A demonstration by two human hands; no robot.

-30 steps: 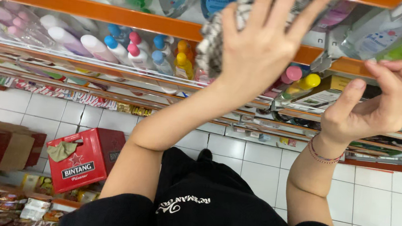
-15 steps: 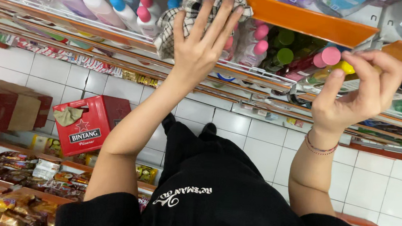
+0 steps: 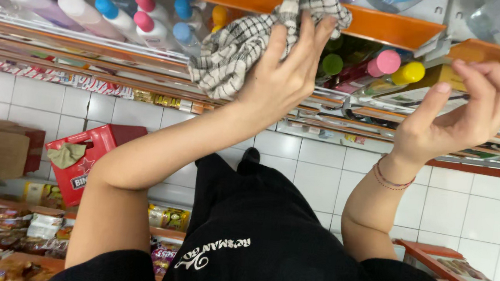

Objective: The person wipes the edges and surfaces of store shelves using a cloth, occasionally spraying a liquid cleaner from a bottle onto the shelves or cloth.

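Fingers of the left hand lie stretched and close together, pressing a crumpled black-and-white checked cotton cloth against the front edge of the orange-painted metal shelf. The cloth bunches under the palm, one end hanging just below that edge and the other folded over the lip of the shelf above the fingertips. The right hand is raised beside it, well apart from the cloth, its fingers loosely curled with the thumb and forefinger spread; it grips nothing, and its fingertips sit near the right end of the same shelf edge, where a second orange shelf section begins. A thin red string bracelet circles the right wrist.

Behind the cloth, on the shelf, white plastic bottles with pink and blue caps lie in rows, and green, pink and yellow capped bottles sit between the two hands. Below, on the white tiled floor, a red plastic crate holds an olive rag at its corner.
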